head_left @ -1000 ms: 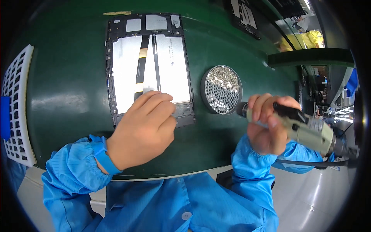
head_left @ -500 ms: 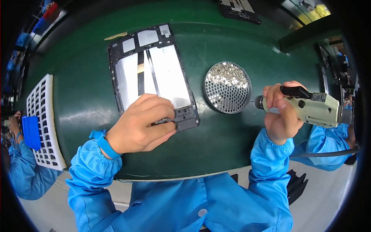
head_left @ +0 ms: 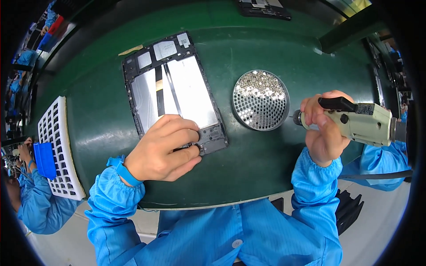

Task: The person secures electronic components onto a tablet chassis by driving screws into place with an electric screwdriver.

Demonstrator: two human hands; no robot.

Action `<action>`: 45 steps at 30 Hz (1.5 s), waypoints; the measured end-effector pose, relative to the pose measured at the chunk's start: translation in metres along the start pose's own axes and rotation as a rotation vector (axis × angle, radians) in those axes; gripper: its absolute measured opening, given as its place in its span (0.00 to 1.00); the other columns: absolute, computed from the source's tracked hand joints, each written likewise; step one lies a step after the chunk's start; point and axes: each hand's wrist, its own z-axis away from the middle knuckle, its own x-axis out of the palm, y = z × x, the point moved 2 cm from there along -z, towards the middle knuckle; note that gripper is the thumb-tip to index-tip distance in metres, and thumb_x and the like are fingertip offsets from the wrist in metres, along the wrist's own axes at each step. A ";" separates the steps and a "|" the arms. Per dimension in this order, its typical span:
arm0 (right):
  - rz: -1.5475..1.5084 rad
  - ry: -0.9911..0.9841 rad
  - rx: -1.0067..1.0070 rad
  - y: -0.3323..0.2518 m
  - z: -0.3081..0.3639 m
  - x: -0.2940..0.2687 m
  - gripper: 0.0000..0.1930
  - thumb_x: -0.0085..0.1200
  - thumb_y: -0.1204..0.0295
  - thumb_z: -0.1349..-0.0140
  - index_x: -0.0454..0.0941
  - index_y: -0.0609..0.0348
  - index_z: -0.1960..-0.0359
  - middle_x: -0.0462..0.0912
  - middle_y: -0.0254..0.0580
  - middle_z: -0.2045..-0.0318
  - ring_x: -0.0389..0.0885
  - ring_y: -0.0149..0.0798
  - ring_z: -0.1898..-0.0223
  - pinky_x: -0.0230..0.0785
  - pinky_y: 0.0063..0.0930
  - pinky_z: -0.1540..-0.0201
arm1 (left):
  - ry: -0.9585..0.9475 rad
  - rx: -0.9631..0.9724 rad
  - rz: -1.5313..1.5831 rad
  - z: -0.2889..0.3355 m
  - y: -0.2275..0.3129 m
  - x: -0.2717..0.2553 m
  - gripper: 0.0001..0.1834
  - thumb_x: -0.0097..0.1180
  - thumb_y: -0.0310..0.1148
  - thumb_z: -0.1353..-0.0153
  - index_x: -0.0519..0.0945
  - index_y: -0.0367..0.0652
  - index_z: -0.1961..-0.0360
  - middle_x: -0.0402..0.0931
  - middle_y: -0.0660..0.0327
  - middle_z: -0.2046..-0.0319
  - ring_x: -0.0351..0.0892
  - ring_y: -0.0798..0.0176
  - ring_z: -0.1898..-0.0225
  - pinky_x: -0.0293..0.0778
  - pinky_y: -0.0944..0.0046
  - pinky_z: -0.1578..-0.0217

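Observation:
An opened tablet [head_left: 191, 84], black-framed with silvery panels inside, lies on the green table left of centre. My left hand [head_left: 166, 150] rests on its near end, the fingers bent and drawn together; under them a small dark bit shows, too covered to make out. In my right hand [head_left: 326, 128] is a pale electric screwdriver [head_left: 368, 124] with a black lever. It is held level, its thin bit pointing left toward a round screw tray [head_left: 262, 119] and apart from it. Shiny small screws lie heaped on the tray's far half and in some of its holes.
A white grid tray [head_left: 73, 177] with a blue piece [head_left: 45, 160] on it stands at the left. Another tablet [head_left: 265, 8] lies at the far edge. A cable [head_left: 377, 175] runs at the right. Co-workers in blue sleeves sit on both sides.
The whole view has shifted slightly. Both hands keep nearly the same places against the tablet and the tray, with the fingers of my left hand moved a little.

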 end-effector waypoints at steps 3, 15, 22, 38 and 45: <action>0.008 0.027 0.007 0.004 -0.001 -0.006 0.19 0.45 0.83 0.52 0.68 0.69 0.55 0.71 0.40 0.79 0.68 0.33 0.80 0.68 0.36 0.68 | -0.001 -0.037 0.004 -0.003 0.002 -0.001 0.12 0.68 0.25 0.63 0.77 0.37 0.75 0.73 0.55 0.67 0.76 0.51 0.58 0.71 0.52 0.59; 0.104 0.143 -0.016 0.005 -0.004 -0.012 0.18 0.48 0.80 0.51 0.67 0.67 0.56 0.69 0.37 0.81 0.66 0.32 0.81 0.65 0.35 0.68 | 0.099 -0.267 -0.622 -0.005 -0.033 -0.019 0.11 0.61 0.27 0.52 0.80 0.39 0.65 0.75 0.55 0.60 0.73 0.48 0.50 0.66 0.44 0.48; 0.070 0.162 0.002 0.004 -0.007 -0.019 0.16 0.49 0.85 0.52 0.70 0.68 0.58 0.75 0.40 0.76 0.74 0.32 0.76 0.71 0.29 0.67 | 0.248 -0.421 -0.983 -0.040 -0.162 -0.058 0.07 0.58 0.27 0.51 0.81 0.38 0.70 0.78 0.55 0.64 0.76 0.51 0.58 0.71 0.55 0.57; 0.272 0.157 0.094 -0.005 -0.009 -0.025 0.15 0.59 0.82 0.53 0.75 0.63 0.61 0.80 0.36 0.68 0.78 0.27 0.67 0.71 0.24 0.62 | 0.075 -0.371 -0.396 -0.212 -0.214 0.014 0.26 0.66 0.40 0.54 0.77 0.39 0.54 0.70 0.50 0.48 0.70 0.46 0.46 0.71 0.53 0.48; 0.265 0.160 0.044 -0.007 -0.013 -0.026 0.16 0.58 0.80 0.54 0.77 0.65 0.60 0.83 0.37 0.70 0.80 0.27 0.68 0.72 0.24 0.63 | 0.048 -0.323 -0.857 -0.234 -0.206 0.018 0.26 0.60 0.30 0.56 0.73 0.45 0.52 0.75 0.56 0.56 0.78 0.51 0.57 0.78 0.54 0.64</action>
